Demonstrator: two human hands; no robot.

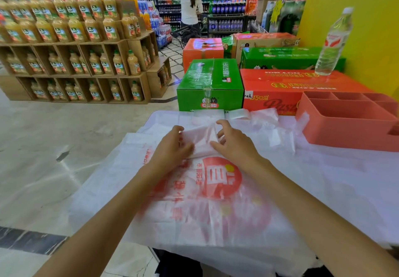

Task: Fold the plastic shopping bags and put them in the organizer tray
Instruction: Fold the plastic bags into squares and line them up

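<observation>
Both hands at work on one folded plastic bag (201, 142), a small translucent packet lying on a flat white bag (216, 190) with red print: left hand (172, 145) gripping the packet's left end, fingers curled round its edge; right hand (232, 142) on the packet's right end, thumb pressed along the near edge, fingers arched over the top. Spread under the packet, more white bags covering the bench (345, 179). Right of the packet and a little farther back, a coral organizer tray (345, 123) with several compartments, standing on the bags. Behind the packet, loose crumpled clear plastic (259, 117), then green and orange cartons (210, 82). On an orange carton behind the tray, an upright water bottle (332, 43).
</observation>
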